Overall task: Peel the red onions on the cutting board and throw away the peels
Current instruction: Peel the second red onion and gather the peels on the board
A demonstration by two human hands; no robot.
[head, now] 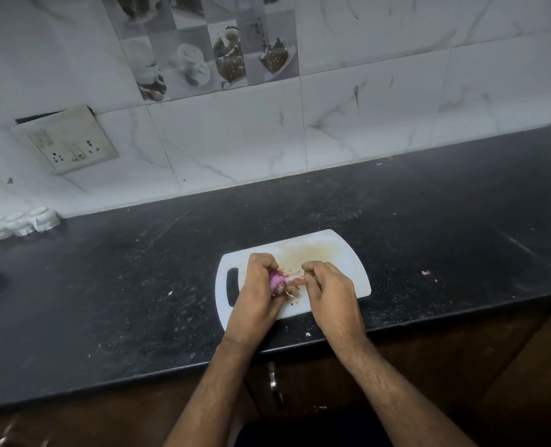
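Note:
A white cutting board (338,253) with a handle slot lies on the black counter near its front edge. Over the board, my left hand (258,295) grips a small red onion (277,281), whose shiny purple flesh shows between my fingers. My right hand (327,290) pinches a strip of pale pink peel (295,279) that stretches from the onion to its fingertips. Loose peel scraps (291,293) hang below the onion, just above the board. Any other onions are hidden or out of view.
The black stone counter (138,269) runs to a tiled wall behind. Small white cups (22,222) stand at the far left by the wall. A bit of peel (425,272) lies on the counter right of the board. A socket plate (71,140) is on the wall.

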